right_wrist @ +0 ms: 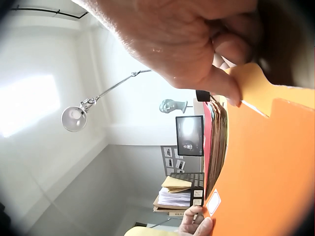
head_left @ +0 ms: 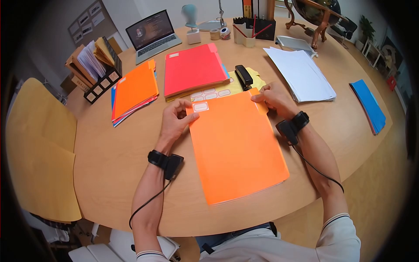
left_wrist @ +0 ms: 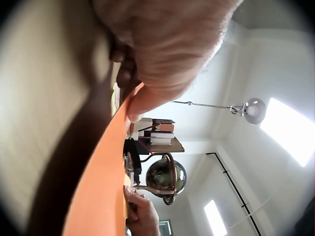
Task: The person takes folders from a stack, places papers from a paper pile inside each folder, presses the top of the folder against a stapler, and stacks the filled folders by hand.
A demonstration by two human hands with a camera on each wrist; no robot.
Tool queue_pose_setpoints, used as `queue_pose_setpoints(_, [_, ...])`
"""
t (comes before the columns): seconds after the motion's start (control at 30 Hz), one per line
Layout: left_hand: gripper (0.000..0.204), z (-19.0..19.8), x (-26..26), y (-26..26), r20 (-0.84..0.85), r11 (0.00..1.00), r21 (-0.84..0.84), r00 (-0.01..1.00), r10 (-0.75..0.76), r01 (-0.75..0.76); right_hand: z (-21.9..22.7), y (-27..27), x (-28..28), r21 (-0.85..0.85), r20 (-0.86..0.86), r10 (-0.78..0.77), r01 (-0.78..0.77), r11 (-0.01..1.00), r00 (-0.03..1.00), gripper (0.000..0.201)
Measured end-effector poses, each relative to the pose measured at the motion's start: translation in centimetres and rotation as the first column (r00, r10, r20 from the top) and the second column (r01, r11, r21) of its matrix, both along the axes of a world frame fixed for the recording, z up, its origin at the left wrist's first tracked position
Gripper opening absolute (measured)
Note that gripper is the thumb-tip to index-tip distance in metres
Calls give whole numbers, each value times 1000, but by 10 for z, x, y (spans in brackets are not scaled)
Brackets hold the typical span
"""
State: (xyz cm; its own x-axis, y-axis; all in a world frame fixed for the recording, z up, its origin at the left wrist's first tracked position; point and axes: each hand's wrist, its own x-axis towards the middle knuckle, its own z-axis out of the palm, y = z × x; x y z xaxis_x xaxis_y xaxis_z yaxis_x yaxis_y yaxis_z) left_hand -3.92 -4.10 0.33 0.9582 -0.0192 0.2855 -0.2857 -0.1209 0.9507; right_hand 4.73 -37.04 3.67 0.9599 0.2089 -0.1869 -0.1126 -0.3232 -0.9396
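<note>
We hold a bright orange folder [head_left: 240, 150], smooth, matte and flat-faced, over the near middle of the surface [head_left: 118, 174], its bottom end towards the curved near edge. Our left hand [head_left: 175, 120] pinches its far left corner, thumb on the face just beside a small white label [head_left: 200, 107] with a printed border. Our right hand [head_left: 274, 100] grips the far right corner, thumb on the paler, rounded tab.

Just beyond the folder we see a yellow folder [head_left: 257, 78], carrying bordered labels and a glossy black stapler [head_left: 243, 77]. Beside it, towards the far edge, sits a thick stack of red folders [head_left: 194, 67]. To our left lies a fanned pile of orange folders [head_left: 137, 89] with red and blue ones under it; to our right, a loose-edged stack of white paper [head_left: 301, 74].

Near the right edge we have narrow blue folders [head_left: 368, 105]. Along the far edge stand the thin laptop [head_left: 152, 35], some angular pencil cups [head_left: 244, 37] and a dark, rounded globe [head_left: 321, 11] in a coppery stand. The surface is pale, fine-grained wood.
</note>
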Motion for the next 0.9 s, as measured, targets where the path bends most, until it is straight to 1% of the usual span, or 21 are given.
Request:
queue_pose_setpoints(0.03, [24, -7, 3, 0, -1, 1000, 0, 1000, -4, 4, -4, -1, 3, -6, 55, -41, 42, 999, 998, 37])
queue_pose_setpoints(0.07, [20, -14, 7, 0, 0, 998, 54, 1000, 27, -27, -8, -1, 6, -10, 110, -80, 81, 997, 991, 35])
queue_pose_setpoints(0.1, [16, -21, 10, 2, 3, 993, 107, 998, 58, -58, -13, -1, 8, -9, 109, -82, 84, 996, 991, 35])
queue_pose_setpoints(0.13, [16, -21, 10, 2, 2, 993, 108, 998, 55, -55, -15, 0, 9, -25, 174, -88, 93, 995, 981, 32])
queue_pose_setpoints(0.17, [12, -20, 10, 2, -7, 984, 154, 995, 95, -93, -17, 1, 10, -40, 238, -92, 105, 994, 967, 31])
queue_pose_setpoints(0.2, [8, -20, 11, 1, -14, 971, 200, 991, 134, -129, -20, 3, 12, -40, 237, -96, 108, 993, 967, 31])
queue_pose_setpoints(0.27, [8, -18, 13, -2, -7, 959, 231, 985, 171, -165, -21, 8, 14, -198, 339, -113, 188, 962, 934, 30])
queue_pose_setpoints(0.3, [9, -17, 13, -3, 2, 944, 261, 978, 210, -203, -22, 8, 16, -200, 339, -114, 190, 961, 934, 30])
queue_pose_setpoints(0.4, [10, -16, 15, -2, 28, 931, 318, 983, 180, -179, -23, 7, 19, -257, 336, -115, 208, 944, 935, 31])
queue_pose_setpoints(0.5, [9, -17, 15, -2, 10, 934, 312, 983, 182, -176, -24, 7, 20, -266, 316, -123, 212, 940, 941, 29])
queue_pose_setpoints(0.53, [9, -17, 15, -2, 9, 934, 312, 984, 179, -173, -27, 7, 20, -210, 350, -132, 215, 954, 927, 28])
queue_pose_setpoints(0.57, [9, -17, 16, -4, 9, 949, 256, 982, 187, -183, -29, 6, 21, -155, 385, -143, 216, 964, 912, 28])
queue_pose_setpoints(0.6, [9, -17, 17, -5, 8, 961, 200, 981, 196, -193, -30, 4, 22, -155, 386, -145, 219, 963, 911, 28])
queue_pose_setpoints(0.63, [9, -17, 17, -6, 7, 961, 200, 981, 194, -191, -30, 6, 21, -143, 410, -153, 229, 963, 899, 28])
queue_pose_setpoints(0.7, [8, -15, 20, -7, -9, 950, 215, 972, 235, -228, -33, 8, 21, -133, 433, -158, 237, 962, 887, 32])
queue_pose_setpoints(0.73, [8, -16, 21, -7, -10, 950, 213, 972, 235, -227, -34, 10, 22, -158, 528, -137, 255, 954, 838, 39])
queue_pose_setpoints(0.77, [8, -18, 24, -7, 12, 934, 265, 970, 244, -238, -35, 11, 23, -180, 616, -111, 277, 944, 780, 50])
queue_pose_setpoints(0.8, [9, -19, 26, -8, 33, 916, 316, 968, 250, -248, -36, 11, 22, -183, 614, -113, 280, 942, 781, 50])
queue_pose_setpoints(0.83, [9, -18, 28, -8, 30, 918, 315, 969, 246, -243, -27, 15, 13, -279, 601, -53, 271, 921, 797, 57])
queue_pose_setpoints(0.87, [12, -18, 28, -9, 68, 891, 369, 964, 259, -265, -22, 17, 9, -371, 582, 7, 258, 892, 813, 65])
queue_pose_setpoints(0.9, [16, -17, 29, -8, 108, 860, 420, 957, 270, -290, -25, 16, 9, -372, 581, 6, 259, 891, 814, 65])
